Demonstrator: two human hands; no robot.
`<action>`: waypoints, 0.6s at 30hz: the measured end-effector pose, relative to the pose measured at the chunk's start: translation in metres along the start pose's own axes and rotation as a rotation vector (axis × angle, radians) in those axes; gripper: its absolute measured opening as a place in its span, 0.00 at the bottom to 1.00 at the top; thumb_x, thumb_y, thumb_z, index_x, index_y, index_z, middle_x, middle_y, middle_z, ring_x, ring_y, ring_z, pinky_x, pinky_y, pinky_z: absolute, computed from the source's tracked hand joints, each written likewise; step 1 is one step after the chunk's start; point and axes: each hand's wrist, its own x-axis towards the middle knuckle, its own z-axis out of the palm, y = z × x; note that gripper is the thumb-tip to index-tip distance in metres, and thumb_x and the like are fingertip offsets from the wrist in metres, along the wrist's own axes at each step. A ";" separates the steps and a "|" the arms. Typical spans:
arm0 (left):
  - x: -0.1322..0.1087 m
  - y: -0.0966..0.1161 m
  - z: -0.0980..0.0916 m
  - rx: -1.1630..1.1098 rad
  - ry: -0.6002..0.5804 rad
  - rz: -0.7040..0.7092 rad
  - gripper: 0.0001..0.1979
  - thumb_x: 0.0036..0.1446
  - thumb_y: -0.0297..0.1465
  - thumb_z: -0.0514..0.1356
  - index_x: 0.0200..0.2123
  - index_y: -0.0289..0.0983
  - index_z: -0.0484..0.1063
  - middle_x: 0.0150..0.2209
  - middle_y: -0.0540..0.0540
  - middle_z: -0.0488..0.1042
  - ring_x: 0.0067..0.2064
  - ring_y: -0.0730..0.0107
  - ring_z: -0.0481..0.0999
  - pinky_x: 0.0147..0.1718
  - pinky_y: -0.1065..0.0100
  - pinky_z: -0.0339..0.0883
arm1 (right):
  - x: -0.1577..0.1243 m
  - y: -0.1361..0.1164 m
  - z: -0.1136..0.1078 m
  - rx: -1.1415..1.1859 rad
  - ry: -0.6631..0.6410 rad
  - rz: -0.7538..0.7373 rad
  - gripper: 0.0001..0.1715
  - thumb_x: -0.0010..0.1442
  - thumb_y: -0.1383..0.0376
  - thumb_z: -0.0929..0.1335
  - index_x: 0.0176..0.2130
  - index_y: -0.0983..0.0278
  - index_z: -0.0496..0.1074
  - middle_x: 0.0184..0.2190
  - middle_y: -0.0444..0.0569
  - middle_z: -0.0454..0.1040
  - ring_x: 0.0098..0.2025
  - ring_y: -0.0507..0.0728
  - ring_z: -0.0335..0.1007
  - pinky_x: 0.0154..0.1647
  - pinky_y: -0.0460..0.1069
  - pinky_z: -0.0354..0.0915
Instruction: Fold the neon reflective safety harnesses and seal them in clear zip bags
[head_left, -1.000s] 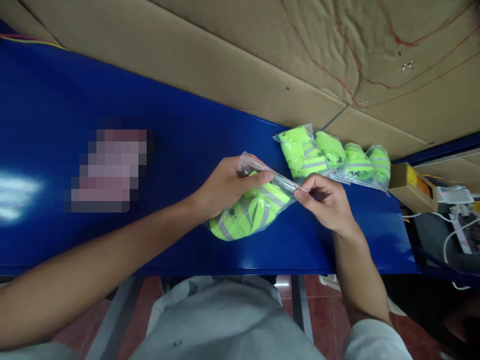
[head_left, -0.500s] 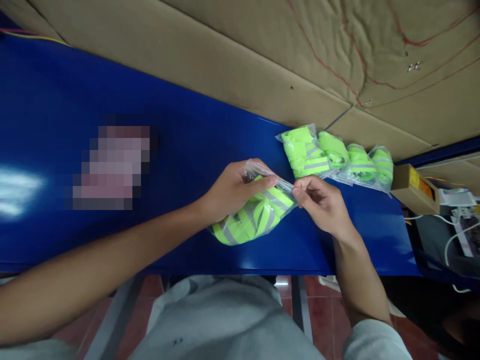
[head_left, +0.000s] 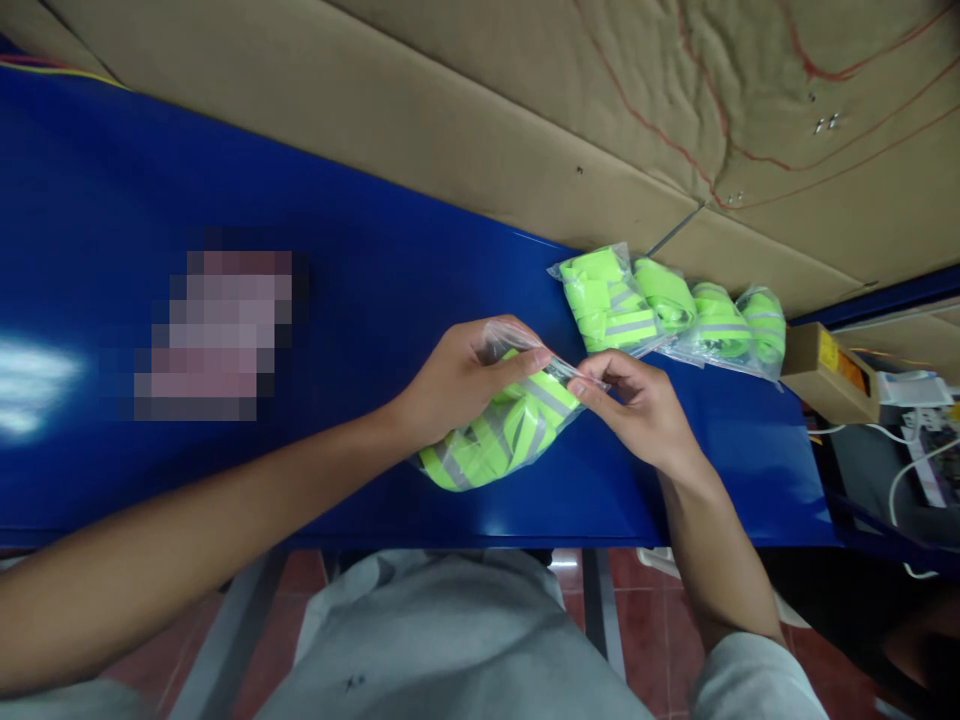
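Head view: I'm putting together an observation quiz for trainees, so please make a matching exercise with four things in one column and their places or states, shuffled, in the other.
Things
1. Left hand
2. Small cardboard box
3. Right hand
4. Row of filled bags

Places or states
A. Pinching the right end of the held bag's upper edge
B. Lying along the back edge of the blue table
C. Gripping the bag farther left, thumb across it
D. Just right of the row

Pairs: 1-C, 2-D, 3-A, 4-B
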 end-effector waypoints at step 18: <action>-0.001 -0.003 0.004 0.042 -0.088 0.037 0.11 0.59 0.38 0.67 0.34 0.36 0.79 0.36 0.47 0.80 0.38 0.69 0.77 0.41 0.69 0.68 | -0.002 -0.004 0.002 0.040 -0.079 -0.018 0.10 0.66 0.57 0.72 0.41 0.61 0.75 0.34 0.45 0.74 0.36 0.53 0.69 0.37 0.48 0.65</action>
